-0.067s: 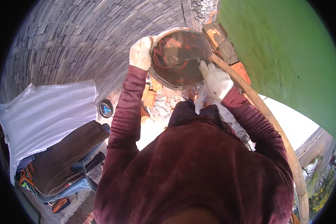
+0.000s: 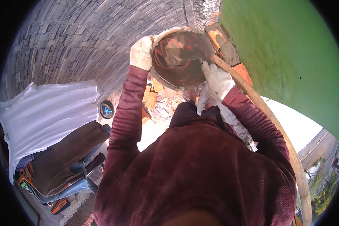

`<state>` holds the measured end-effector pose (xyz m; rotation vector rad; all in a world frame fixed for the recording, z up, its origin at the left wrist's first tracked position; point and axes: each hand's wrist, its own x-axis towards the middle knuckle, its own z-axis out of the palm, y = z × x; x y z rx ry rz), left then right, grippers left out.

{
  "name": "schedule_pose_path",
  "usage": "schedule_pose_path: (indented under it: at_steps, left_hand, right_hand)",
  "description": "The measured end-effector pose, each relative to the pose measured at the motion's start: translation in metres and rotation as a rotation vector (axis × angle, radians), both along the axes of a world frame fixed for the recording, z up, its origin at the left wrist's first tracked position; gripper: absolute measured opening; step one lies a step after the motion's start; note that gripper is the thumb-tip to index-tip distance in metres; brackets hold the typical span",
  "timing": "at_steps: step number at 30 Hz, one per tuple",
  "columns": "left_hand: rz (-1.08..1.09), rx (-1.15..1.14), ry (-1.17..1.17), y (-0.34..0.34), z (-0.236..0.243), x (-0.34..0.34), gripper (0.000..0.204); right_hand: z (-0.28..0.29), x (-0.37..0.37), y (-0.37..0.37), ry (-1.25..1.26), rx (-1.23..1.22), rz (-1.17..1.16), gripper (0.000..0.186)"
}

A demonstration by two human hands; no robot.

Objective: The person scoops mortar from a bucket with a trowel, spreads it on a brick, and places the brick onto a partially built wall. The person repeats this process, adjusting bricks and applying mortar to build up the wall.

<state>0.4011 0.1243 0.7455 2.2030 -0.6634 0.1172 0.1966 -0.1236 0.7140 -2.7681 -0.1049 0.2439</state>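
My left hand [image 2: 141,52], in a white knit glove, is closed on the left rim of a round tub [image 2: 182,56] holding grey, wet mud-like material with reddish streaks. My right hand [image 2: 217,80], gloved too, has its fingers curled at the tub's right side; a thin grey shape reaches leftward from them into the tub, too unclear to name. A long bent wooden pole [image 2: 271,113] runs past my right hand. Beyond the tub, at the upper right, are mortar-smeared red bricks [image 2: 242,73].
A grey stone-patterned wall [image 2: 64,45] is at left, a green wall [image 2: 286,56] at right. Clothes [image 2: 52,109] hang at lower left near a dark round container [image 2: 106,109]. Broken bricks and rubble [image 2: 151,98] lie below the tub. A white surface [image 2: 286,120] shows at right.
The tub and both my hands have shifted very slightly upward in the picture. The grip of my left hand is unchanged.
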Motion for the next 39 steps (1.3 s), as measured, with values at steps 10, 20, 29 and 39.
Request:
schedule_pose_path:
  at_steps: [10,20,29,39]
  left_hand:
    - [-0.051,0.059,-0.065,-0.012,0.031,0.001,0.040]
    - [-0.079,0.079,-0.009,-0.022,0.033,0.001,0.046]
    - [-0.094,0.005,0.185,-0.039,0.025,-0.010,0.044]
    - [-0.361,0.035,0.251,-0.054,-0.012,-0.040,0.037]
  right_hand:
    - [0.031,0.010,-0.010,-0.146,-0.067,0.140,0.071]
    - [0.011,-0.007,-0.014,-0.100,-0.081,-0.022,0.055]
    - [0.008,-0.003,-0.007,0.281,0.084,-0.056,0.059]
    - [-0.028,-0.003,-0.037,0.937,0.999,-0.231,0.050]
